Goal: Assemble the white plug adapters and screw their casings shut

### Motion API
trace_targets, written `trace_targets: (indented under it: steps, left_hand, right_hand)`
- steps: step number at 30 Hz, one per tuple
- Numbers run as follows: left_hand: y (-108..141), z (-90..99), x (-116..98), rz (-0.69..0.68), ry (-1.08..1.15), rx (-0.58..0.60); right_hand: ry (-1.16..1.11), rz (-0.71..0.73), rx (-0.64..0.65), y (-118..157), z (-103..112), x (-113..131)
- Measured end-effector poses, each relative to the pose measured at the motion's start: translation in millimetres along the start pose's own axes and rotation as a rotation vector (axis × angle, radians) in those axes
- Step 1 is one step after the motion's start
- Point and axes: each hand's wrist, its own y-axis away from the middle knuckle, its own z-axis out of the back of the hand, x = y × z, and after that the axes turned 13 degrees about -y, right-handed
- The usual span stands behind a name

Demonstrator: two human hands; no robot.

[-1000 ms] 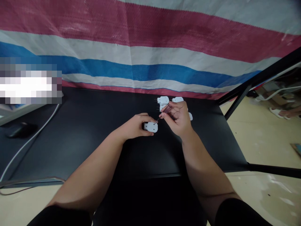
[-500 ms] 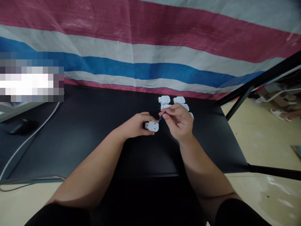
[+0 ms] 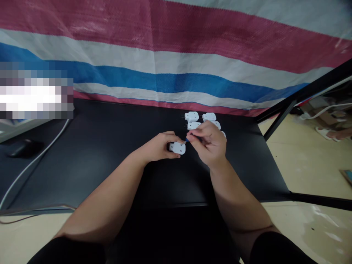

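Observation:
A white plastic piece (image 3: 179,148) with small dark holes lies on the black table (image 3: 104,154), and my left hand (image 3: 164,146) grips it between thumb and fingers. Just to its right, my right hand (image 3: 209,142) pinches a small screwdriver (image 3: 187,139) with a blue part. The tool's thin tip reaches the upper right of the piece; most of its handle is hidden by my fingers. Beyond my right hand stand several similar white pieces (image 3: 193,116), some with thin pins pointing left. My right hand partly covers them.
A black mouse (image 3: 23,147) and a white cable (image 3: 37,157) are at the left. A striped sheet (image 3: 176,62) hangs behind the table. Black metal bars (image 3: 280,119) frame the right side. Past them, a person's foot (image 3: 324,133) shows on the floor.
The fingers of my right hand have shifted slightly down the screwdriver, and less of the tool shows. My left hand and the white piece look the same.

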Motion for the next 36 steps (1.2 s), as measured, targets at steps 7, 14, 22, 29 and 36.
trace_targets:
  steps: [7, 14, 22, 29, 36]
  left_hand:
    - [0, -0.7, 7, -0.008, -0.033, 0.054]
    - [1, -1.8, 9, 0.028, 0.050, 0.024]
    - [-1, 9.7, 15, 0.200, 0.402, -0.186]
    - [-5, 15.8, 3, 0.421, 0.853, -0.346]
    - [-8, 21.6, 2, 0.523, 0.980, -0.402]
  right_hand:
    - [-0.045, -0.012, 0.043, 2, 6, -4]
    - [0.154, 0.016, -0.191, 0, 8, -9]
    - [0.324, -0.238, -0.233, -4, 23, -19]
    - [0.246, -0.350, 0.137, -2, 26, -18]
    - [0.176, -0.478, 0.247, -2, 26, -19]
